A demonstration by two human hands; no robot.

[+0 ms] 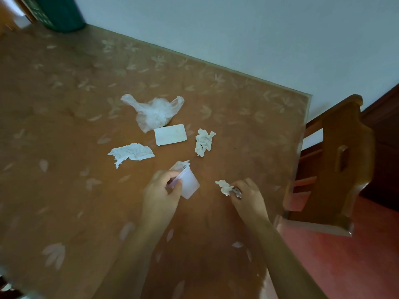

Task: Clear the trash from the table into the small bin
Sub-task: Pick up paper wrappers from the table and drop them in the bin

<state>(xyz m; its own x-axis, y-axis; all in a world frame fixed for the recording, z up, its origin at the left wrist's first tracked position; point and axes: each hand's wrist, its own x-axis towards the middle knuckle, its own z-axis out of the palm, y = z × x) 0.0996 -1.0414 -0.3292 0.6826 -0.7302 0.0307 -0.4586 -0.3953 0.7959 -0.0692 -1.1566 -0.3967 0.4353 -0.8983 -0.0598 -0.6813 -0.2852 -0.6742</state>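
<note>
My left hand [160, 193] grips a small white plastic cup [189, 184] with torn paper sticking out of its top, just above the table. My right hand [248, 194] pinches a small crumpled white paper scrap [224, 187] at its fingertips. On the orange floral tablecloth [64, 126] lie a crumpled clear plastic bag [154, 114], a flat white card [170, 134], a crumpled tissue [204, 141] to its right and a flattened tissue [131, 153] to its left. A dark green bin [58, 11] stands at the table's far left corner.
A wooden chair [336, 160] stands at the table's right edge, over a red floor [345, 266]. A pale wall [237, 35] runs behind the table's far edge.
</note>
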